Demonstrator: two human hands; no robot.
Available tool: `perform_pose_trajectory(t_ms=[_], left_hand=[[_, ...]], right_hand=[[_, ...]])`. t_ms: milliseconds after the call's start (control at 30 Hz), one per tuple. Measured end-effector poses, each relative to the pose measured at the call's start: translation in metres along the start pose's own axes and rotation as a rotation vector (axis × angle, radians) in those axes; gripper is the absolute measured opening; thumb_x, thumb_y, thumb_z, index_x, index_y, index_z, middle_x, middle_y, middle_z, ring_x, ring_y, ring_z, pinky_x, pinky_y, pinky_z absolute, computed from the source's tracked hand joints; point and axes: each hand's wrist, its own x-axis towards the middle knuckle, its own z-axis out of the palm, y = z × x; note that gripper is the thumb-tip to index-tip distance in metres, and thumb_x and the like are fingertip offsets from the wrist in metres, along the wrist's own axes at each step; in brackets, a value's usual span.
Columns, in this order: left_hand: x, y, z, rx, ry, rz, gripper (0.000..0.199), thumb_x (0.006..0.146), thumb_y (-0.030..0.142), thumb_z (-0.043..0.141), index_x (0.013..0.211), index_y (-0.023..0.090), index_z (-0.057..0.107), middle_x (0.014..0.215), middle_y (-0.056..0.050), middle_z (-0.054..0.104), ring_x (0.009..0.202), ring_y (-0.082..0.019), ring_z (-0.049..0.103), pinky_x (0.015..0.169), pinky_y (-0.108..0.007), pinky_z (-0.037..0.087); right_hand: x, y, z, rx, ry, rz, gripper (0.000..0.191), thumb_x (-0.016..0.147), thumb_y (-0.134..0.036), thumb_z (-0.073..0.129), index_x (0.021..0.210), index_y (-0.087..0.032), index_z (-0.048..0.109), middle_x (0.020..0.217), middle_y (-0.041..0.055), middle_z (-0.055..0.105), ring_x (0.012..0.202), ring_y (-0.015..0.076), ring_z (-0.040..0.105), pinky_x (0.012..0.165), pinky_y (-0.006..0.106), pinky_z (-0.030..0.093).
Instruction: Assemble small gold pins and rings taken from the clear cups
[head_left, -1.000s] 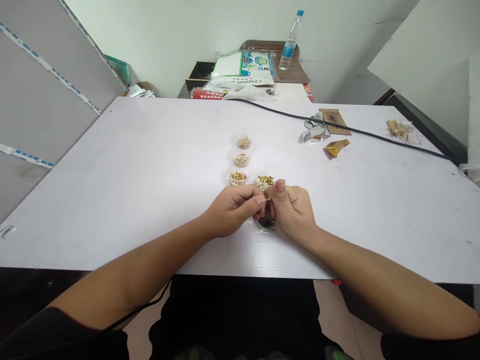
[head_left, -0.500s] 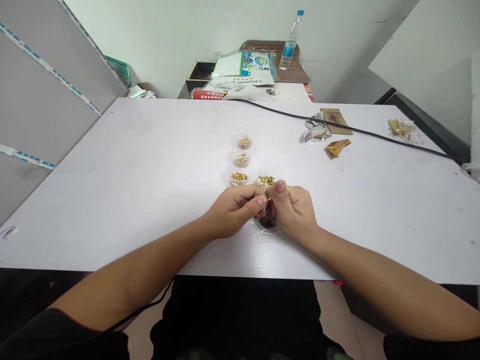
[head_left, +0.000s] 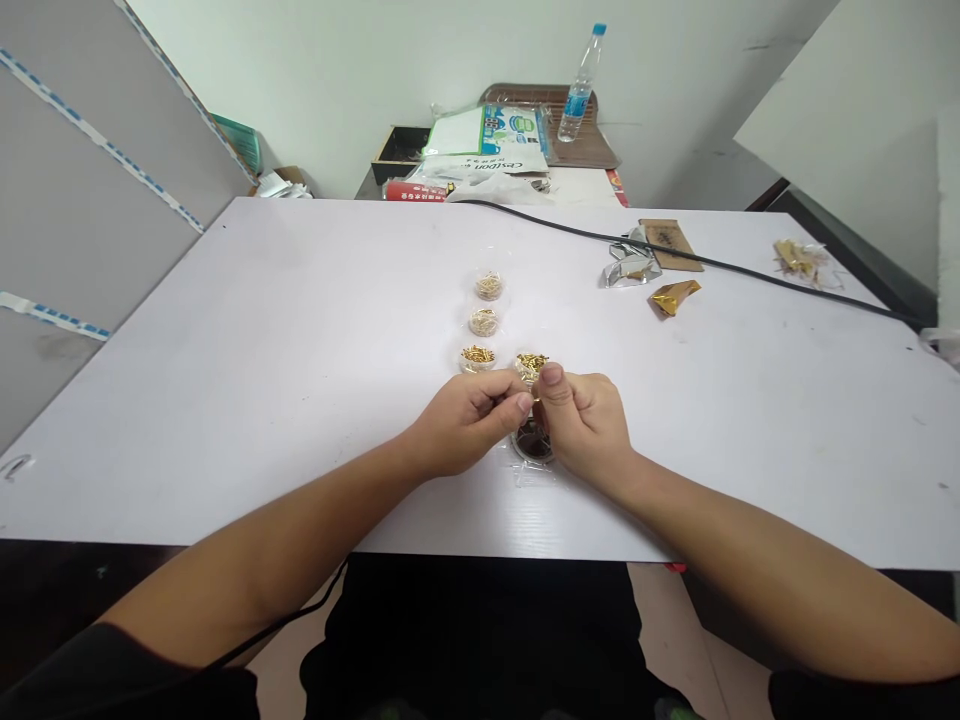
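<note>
My left hand [head_left: 474, 424] pinches with thumb and forefinger just above the table. Close against its fingertips is my right hand [head_left: 592, 425], fingers curled and thumb pointing up. A tiny gold-coloured piece [head_left: 536, 401] shows between the two sets of fingertips; its exact shape is too small to tell. Below the hands lies a round dark-bottomed dish [head_left: 534, 442], partly covered by my fingers. Just beyond them stand two clear tubs of small gold-coloured tubes, one on the left [head_left: 477, 359] and one on the right [head_left: 532, 365], the latter partly hidden.
Two further clear tubs, a nearer one [head_left: 484, 321] and a farther one [head_left: 489, 287], hold fine pale-gold pieces. A black cable [head_left: 720, 262] crosses the table's far right, near gold foil [head_left: 675, 297] and a brown card [head_left: 673, 245]. Behind stands a water bottle [head_left: 577, 100].
Both hands stay together over the dish. My right hand has shifted slightly left, and less of the gold-coloured piece shows between the fingertips.
</note>
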Motion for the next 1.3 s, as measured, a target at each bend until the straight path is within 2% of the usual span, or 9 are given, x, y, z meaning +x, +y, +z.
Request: perform_pose_trajectory(t_ms=[200,500,667,867,1000,1100,1200,1300], left_hand=[[-0.002,0.0,0.0,0.097,0.025,0.008,0.026,0.095,0.031,0.049,0.075,0.014,0.053,0.059,0.003,0.043,0.053,-0.007,0.035,0.049,-0.02,0.032],[-0.003,-0.004,0.003,0.299,0.103,0.151,0.024,0.094,0.02,0.049,0.07,0.015,0.049,0.059,0.004,0.039,0.055,-0.007,0.036,0.053,-0.021,0.034],[-0.002,-0.002,0.004,0.351,0.13,0.239,0.025,0.093,0.015,0.046,0.067,0.016,0.043,0.057,0.004,0.037,0.055,-0.008,0.036,0.056,-0.022,0.035],[-0.003,-0.003,0.007,0.359,0.134,0.23,0.026,0.093,0.016,0.046,0.067,0.016,0.042,0.058,0.003,0.038,0.056,-0.009,0.038,0.056,-0.023,0.035],[-0.003,-0.004,0.008,0.354,0.143,0.244,0.026,0.092,0.015,0.047,0.067,0.016,0.041,0.058,0.003,0.038,0.056,-0.009,0.038,0.057,-0.023,0.035],[-0.003,-0.004,0.007,0.324,0.141,0.22,0.023,0.094,0.018,0.047,0.07,0.016,0.046,0.06,0.003,0.043,0.057,-0.009,0.039,0.056,-0.023,0.035],[-0.003,-0.004,0.004,0.276,0.12,0.177,0.022,0.096,0.023,0.047,0.077,0.015,0.054,0.067,-0.001,0.055,0.06,-0.01,0.045,0.058,-0.023,0.039],[-0.004,-0.004,0.0,0.266,0.11,0.184,0.022,0.098,0.025,0.047,0.082,0.014,0.057,0.073,-0.002,0.06,0.062,-0.01,0.049,0.061,-0.023,0.042]], right_hand=[[0.0,0.003,0.0,-0.111,0.034,-0.048,0.061,0.104,-0.048,0.033,0.052,-0.017,0.027,0.041,-0.0019,0.033,0.038,0.0051,0.031,0.038,0.02,0.024],[0.001,0.005,0.003,-0.21,0.044,-0.077,0.06,0.105,-0.048,0.031,0.054,-0.018,0.028,0.042,-0.0026,0.031,0.038,0.0062,0.028,0.042,0.023,0.025],[0.001,0.005,0.005,-0.196,0.045,-0.064,0.058,0.104,-0.047,0.032,0.054,-0.018,0.029,0.042,-0.0024,0.031,0.038,0.0068,0.029,0.042,0.024,0.025],[-0.001,0.006,0.007,-0.127,0.023,0.022,0.061,0.103,-0.053,0.032,0.054,-0.018,0.033,0.043,-0.0012,0.036,0.04,0.0072,0.033,0.043,0.024,0.027],[-0.002,0.006,0.009,-0.077,0.027,0.029,0.061,0.103,-0.053,0.033,0.054,-0.017,0.036,0.045,-0.0007,0.039,0.042,0.0074,0.035,0.044,0.023,0.028],[-0.001,0.006,0.006,0.026,-0.014,0.052,0.061,0.103,-0.052,0.035,0.053,-0.017,0.038,0.045,-0.0005,0.041,0.042,0.0076,0.038,0.044,0.023,0.03],[0.0,0.008,-0.002,0.148,-0.109,0.084,0.059,0.103,-0.05,0.033,0.056,-0.017,0.045,0.047,0.0003,0.046,0.044,0.0091,0.044,0.046,0.023,0.036],[0.002,0.012,-0.012,0.188,-0.205,0.009,0.048,0.103,-0.041,0.034,0.067,-0.015,0.053,0.054,0.001,0.052,0.048,0.0106,0.049,0.049,0.024,0.04]])
